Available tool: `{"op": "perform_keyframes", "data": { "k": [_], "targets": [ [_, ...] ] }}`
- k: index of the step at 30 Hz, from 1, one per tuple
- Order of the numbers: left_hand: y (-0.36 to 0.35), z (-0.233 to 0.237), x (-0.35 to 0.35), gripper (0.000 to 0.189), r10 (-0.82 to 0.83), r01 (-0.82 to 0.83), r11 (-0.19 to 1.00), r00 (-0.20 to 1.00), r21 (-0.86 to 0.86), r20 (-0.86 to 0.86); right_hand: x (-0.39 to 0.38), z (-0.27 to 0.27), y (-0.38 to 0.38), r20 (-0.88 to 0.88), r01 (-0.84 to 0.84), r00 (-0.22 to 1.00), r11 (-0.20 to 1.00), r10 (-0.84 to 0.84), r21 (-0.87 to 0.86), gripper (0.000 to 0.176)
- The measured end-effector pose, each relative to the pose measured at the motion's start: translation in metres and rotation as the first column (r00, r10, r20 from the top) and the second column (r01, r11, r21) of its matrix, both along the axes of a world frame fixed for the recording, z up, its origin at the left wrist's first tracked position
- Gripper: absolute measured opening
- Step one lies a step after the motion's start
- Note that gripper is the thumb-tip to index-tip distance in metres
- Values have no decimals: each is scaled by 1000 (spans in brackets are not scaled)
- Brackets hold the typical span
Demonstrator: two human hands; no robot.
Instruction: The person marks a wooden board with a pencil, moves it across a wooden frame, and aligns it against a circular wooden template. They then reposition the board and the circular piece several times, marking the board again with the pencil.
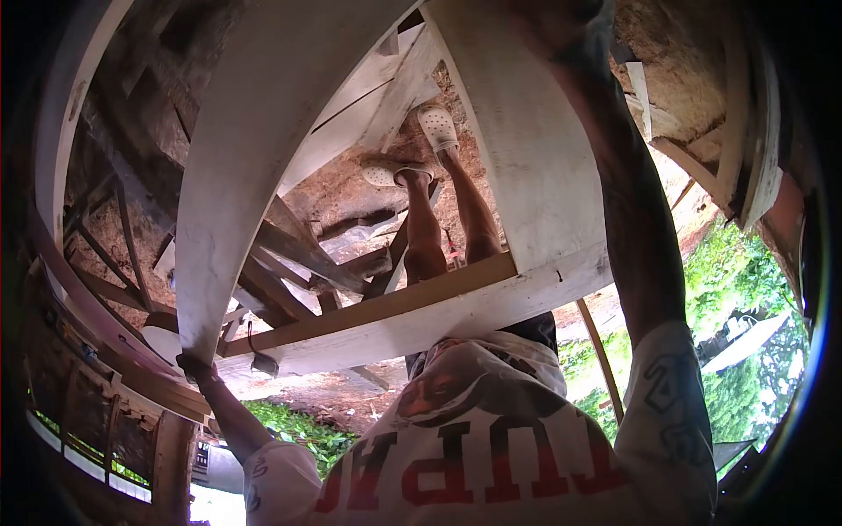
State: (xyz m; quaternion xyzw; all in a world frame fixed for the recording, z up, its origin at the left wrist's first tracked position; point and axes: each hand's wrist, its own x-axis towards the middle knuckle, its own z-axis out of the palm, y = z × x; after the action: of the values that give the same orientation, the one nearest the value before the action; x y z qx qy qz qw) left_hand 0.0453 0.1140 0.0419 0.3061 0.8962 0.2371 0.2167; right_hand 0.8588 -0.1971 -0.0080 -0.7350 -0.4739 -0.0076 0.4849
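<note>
A wide pale wooden board (241, 149) rises on the left, appearing curved in the wide lens. At its lower end is my left hand (198, 366), its fingers closed around the board's edge. A second wide pale board (531, 167) stands to the right. My right arm reaches up along it, and my right hand (570, 26) is at its upper part, dark and blurred, so its fingers cannot be made out. A whitish beam (421, 323) runs across in front of my waist, meeting both boards. A small dark object (264, 363) hangs by a cord at the beam.
My feet in white clogs (438, 129) stand on brown, littered ground. Loose timber pieces (298, 254) lie below on the left. More planks (737, 131) are at the upper right. A thin wooden stick (601, 359) slants beside me, with green plants (737, 272) beyond.
</note>
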Motion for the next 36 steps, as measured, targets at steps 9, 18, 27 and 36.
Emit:
{"op": "perform_keyframes", "data": {
  "k": [9,18,27,36],
  "targets": [
    [5,-8,-26,60,-89,90,995,996,-34,25,1,-5,-1,-136,-19,990,1000,22,25,35],
    [18,-18,-67,56,-114,114,994,991,0,68,1,-11,-4,-215,-32,976,998,44,59,38],
    [13,-12,-51,47,-94,94,995,996,29,-15,3,17,5,226,4,974,999,8,-52,32],
    [5,-13,-41,48,-241,235,970,956,-54,-169,-16,31,11,215,252,955,942,-205,-221,29]
  ]
}}
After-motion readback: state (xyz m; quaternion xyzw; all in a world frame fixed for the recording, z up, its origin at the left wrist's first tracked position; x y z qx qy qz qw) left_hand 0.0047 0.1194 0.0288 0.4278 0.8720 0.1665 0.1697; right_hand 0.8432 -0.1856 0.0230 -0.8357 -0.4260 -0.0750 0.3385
